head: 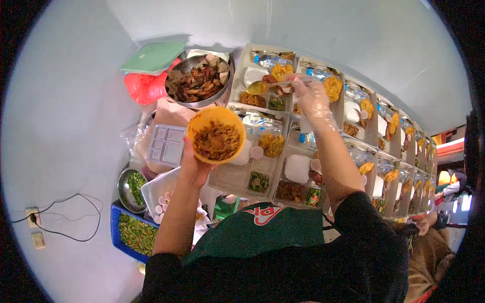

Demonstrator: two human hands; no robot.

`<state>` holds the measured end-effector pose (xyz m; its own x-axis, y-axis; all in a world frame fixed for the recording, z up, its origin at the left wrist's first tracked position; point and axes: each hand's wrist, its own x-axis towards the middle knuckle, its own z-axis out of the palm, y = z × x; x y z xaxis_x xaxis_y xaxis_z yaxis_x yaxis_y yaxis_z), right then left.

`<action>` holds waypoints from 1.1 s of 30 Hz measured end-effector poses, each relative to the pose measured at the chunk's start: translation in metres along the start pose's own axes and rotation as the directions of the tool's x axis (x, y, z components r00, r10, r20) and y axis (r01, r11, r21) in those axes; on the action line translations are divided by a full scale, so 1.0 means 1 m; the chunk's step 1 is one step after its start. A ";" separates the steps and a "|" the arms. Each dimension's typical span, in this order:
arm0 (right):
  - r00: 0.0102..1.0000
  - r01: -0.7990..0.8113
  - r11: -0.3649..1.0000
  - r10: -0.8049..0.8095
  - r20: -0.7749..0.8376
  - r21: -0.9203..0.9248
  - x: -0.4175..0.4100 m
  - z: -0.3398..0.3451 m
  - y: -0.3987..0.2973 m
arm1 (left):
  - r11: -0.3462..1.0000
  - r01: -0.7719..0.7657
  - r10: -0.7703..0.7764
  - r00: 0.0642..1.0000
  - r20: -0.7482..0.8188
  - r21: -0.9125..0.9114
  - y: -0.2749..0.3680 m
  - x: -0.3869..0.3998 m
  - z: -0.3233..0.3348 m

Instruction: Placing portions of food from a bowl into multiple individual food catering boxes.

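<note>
My left hand (197, 168) is bare and holds a round orange bowl (241, 146) of brown shredded or minced food (216, 141) from below. In a clear plastic glove, my right hand (312, 94) grips the handle of a metal spoon (257, 88). The spoon's yellow-stained bowl hangs over the upper left meal box (238, 72), which holds a water bottle, a white wrapped packet, yellow fried food, brown food and greens. Below it, another meal box (227, 181) has a bottle, yellow food, a small cup and greens; the orange bowl partly hides it.
Rows of filled meal boxes (394, 151) run right. At left are a steel bowl (227, 91) of fried meat, an empty compartment tray (166, 146), a steel bowl of chopped greens (123, 189), a blue tub (115, 235) of vegetables and a container of small cups (151, 189). Another person's hand (424, 223) shows at right.
</note>
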<state>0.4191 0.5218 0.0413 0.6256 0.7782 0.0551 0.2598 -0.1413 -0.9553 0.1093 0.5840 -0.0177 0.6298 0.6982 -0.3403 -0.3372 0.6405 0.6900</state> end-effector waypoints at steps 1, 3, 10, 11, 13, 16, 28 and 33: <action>1.000 0.003 1.000 -0.003 0.011 0.002 -0.009 0.001 -0.015 | 1.000 -0.001 0.001 1.000 0.007 0.003 -0.002 0.005 0.000; 0.987 0.119 0.989 -0.128 0.098 0.089 -0.029 0.007 -0.033 | 1.000 -0.005 0.006 0.999 0.049 -0.015 -0.004 0.015 0.009; 0.763 0.640 0.641 -0.598 0.247 -0.424 -0.059 0.021 -0.045 | 0.999 -0.032 0.029 0.975 0.219 0.013 -0.010 0.019 0.047; 0.751 0.653 0.662 -0.631 0.198 -0.369 -0.058 0.022 -0.037 | 0.998 -0.045 0.032 0.971 0.236 0.053 -0.010 0.018 0.055; 0.897 0.441 0.843 -0.421 0.131 -0.308 -0.058 0.021 -0.029 | 0.996 -0.009 -0.010 0.977 0.212 0.089 -0.012 0.015 0.063; 0.994 0.062 0.970 -0.039 0.098 -0.235 -0.057 0.022 -0.032 | 0.990 0.051 -0.074 0.982 0.176 0.132 -0.017 0.015 0.063; 0.933 -0.153 0.986 0.124 0.338 0.062 -0.031 0.004 0.008 | 0.958 0.262 -0.280 0.941 0.191 0.114 -0.020 0.020 0.059; 0.929 -0.114 0.992 0.125 0.348 -0.050 -0.035 0.007 0.013 | 0.949 0.275 -0.302 0.933 0.195 0.154 -0.023 0.018 0.066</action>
<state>0.3959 0.4972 0.0246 0.3582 0.9182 -0.1689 0.2229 -0.2597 -0.9396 0.1743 0.5610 0.0024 0.8258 0.3959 -0.4017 -0.0393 0.7508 0.6593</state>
